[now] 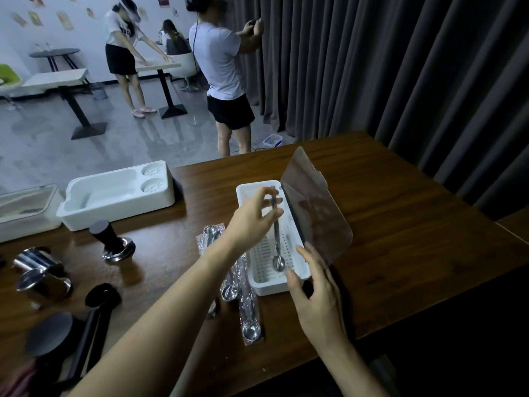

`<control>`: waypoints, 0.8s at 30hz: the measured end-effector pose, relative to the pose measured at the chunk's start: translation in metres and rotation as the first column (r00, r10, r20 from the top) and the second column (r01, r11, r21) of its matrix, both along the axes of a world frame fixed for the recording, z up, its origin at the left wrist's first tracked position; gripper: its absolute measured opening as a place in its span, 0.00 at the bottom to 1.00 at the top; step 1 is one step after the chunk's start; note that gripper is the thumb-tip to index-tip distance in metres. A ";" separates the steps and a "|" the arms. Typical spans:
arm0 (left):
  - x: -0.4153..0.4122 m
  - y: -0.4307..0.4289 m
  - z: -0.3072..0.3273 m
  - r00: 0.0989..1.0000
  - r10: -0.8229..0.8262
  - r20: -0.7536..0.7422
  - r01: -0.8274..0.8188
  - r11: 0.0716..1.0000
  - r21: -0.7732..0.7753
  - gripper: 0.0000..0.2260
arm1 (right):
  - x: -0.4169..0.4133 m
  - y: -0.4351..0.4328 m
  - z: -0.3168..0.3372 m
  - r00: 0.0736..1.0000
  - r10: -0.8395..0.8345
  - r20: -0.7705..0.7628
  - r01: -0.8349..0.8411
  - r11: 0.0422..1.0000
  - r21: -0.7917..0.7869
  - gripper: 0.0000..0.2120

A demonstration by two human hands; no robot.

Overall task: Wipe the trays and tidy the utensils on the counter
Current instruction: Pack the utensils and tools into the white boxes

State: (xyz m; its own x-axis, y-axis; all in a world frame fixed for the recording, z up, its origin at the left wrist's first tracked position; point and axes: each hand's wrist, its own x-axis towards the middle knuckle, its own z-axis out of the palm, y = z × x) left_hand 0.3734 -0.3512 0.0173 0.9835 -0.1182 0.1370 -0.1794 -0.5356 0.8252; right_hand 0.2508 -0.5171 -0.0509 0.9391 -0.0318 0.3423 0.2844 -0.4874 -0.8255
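My left hand (254, 216) pinches the spoon (276, 239) by its handle over the box (269, 287) on the counter (386, 224). My right hand (315, 293), fingers straight, props the lid (315, 207). I'd lower the spoon flat, bowl nearest, before letting go.

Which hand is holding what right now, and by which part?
Left hand pinches the spoon near the top of its handle, bowl down in the white box. Right hand grips nothing; its straight fingers prop the lid at its near edge.
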 end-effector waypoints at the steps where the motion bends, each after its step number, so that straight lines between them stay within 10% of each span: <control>1: 0.002 0.001 -0.003 1.000 -0.024 0.020 0.022 0.995 0.094 0.12 | 0.000 0.000 0.001 1.000 0.001 0.006 -0.001 1.000 0.002 0.25; 6: 0.008 0.006 -0.015 0.996 -0.068 0.051 0.043 0.922 0.386 0.17 | 0.000 0.000 0.002 1.000 0.006 0.008 -0.006 1.000 0.001 0.24; 11: 0.007 0.000 -0.011 1.000 -0.004 0.003 0.001 0.747 0.664 0.41 | 0.000 0.000 0.001 1.000 0.000 0.017 0.000 1.000 -0.019 0.25; 18: -0.021 0.044 -0.018 0.935 0.218 0.279 -0.292 0.921 0.259 0.18 | 0.000 0.000 0.000 1.000 -0.004 0.010 0.004 1.000 -0.023 0.25; 24: -0.066 0.099 -0.045 0.931 0.354 0.093 -0.365 0.883 0.294 0.12 | 0.000 0.001 0.001 1.000 0.000 -0.007 0.000 1.000 -0.012 0.26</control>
State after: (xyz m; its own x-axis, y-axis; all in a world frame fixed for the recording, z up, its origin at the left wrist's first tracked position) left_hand 0.3076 -0.2520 -0.0277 0.9614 0.2012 0.1875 0.0464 -0.7906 0.6106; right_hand 0.2511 -0.5156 -0.0503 0.9415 -0.0276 0.3358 0.2785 -0.4973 -0.8216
